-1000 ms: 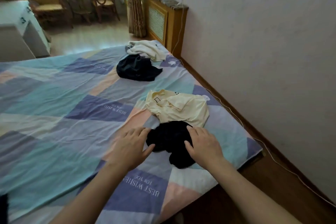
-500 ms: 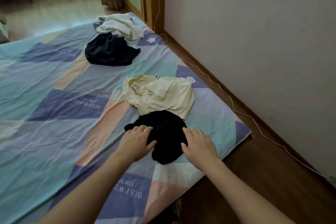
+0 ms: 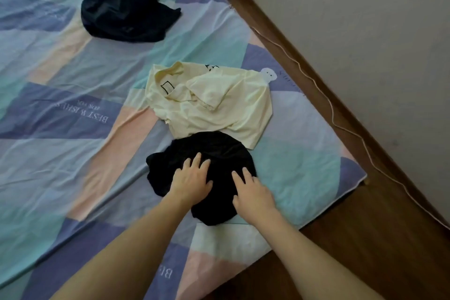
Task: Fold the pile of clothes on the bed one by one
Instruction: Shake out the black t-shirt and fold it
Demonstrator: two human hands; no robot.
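my left hand point(image 3: 191, 181) flat, fingers straight on black garment point(image 3: 219, 151) | my right hand point(image 3: 252, 192) same | cream shirt point(image 3: 214, 102) just beyond

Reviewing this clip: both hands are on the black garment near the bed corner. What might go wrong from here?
1. The black garment overlaps the cream shirt's lower hem, so dragging it may pull that shirt askew.
2. It lies close to the bed's edge; a sweep toward the floor side could tip it off.
3. The left hand and right hand press flat without gripping, so the fabric may bunch.

Bed point(image 3: 73, 153) carries 4 garments point(image 3: 209, 105).
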